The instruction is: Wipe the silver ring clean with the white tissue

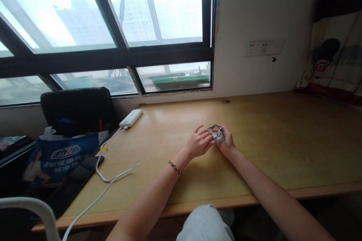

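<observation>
Head view: right fingers [227, 134] hold the silvery object [222, 134]; left fingers [205, 136] touch it, grip unclear

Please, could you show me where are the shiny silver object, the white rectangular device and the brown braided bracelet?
Shiny silver object [218, 136]: head view, near its middle.
White rectangular device [131, 118]: head view, on its top face.
Brown braided bracelet [175, 167]: head view, middle of its visible band.

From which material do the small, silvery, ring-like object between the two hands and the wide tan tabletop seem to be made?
The small, silvery, ring-like object: perhaps metal or metallic foil, shiny, since it shows bright glints beside dark streaks; too small to be certain.
The tan tabletop: probably wood or laminate with a smooth, satiny finish, judging by its pale sheen.
</observation>
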{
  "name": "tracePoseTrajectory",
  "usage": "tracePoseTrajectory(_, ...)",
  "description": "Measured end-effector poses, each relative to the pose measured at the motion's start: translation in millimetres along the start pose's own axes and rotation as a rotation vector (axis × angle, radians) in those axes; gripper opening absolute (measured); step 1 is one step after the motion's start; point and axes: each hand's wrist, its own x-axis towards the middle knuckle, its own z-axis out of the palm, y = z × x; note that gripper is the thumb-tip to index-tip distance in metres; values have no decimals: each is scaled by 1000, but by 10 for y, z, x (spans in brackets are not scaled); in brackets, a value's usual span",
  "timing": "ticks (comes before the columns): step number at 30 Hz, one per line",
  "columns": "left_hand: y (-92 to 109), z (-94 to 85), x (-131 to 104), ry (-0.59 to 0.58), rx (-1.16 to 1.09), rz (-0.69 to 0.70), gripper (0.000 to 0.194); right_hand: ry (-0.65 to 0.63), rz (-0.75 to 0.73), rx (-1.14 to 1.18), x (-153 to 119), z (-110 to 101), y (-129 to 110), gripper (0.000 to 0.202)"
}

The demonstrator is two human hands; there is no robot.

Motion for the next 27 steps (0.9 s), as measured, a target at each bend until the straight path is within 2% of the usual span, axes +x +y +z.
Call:
tracePoseTrajectory(3, -27, 40, -15, 20, 15, 14, 28, 13, -5, 63, -12, 18, -23, 31)
tracePoseTrajectory(10, -36, 110, -18, 45, -46, -48, 42, -52, -20, 102, -48, 62, -57, 30)
tracePoseTrajectory(14, 12, 137, -20, 92, -124, -123, 45, 11, 3, 85, -60, 59, -79, 32)
tracePoseTrajectory(18, 55, 179, -13, 164, -218, -204, 39, 108, -7, 77, -54, 54, -101, 32)
tracePoseTrajectory(27, 30, 299, -39, 254, -221, -200, 33, 183, -15, 165, 22, -14, -98, 31)
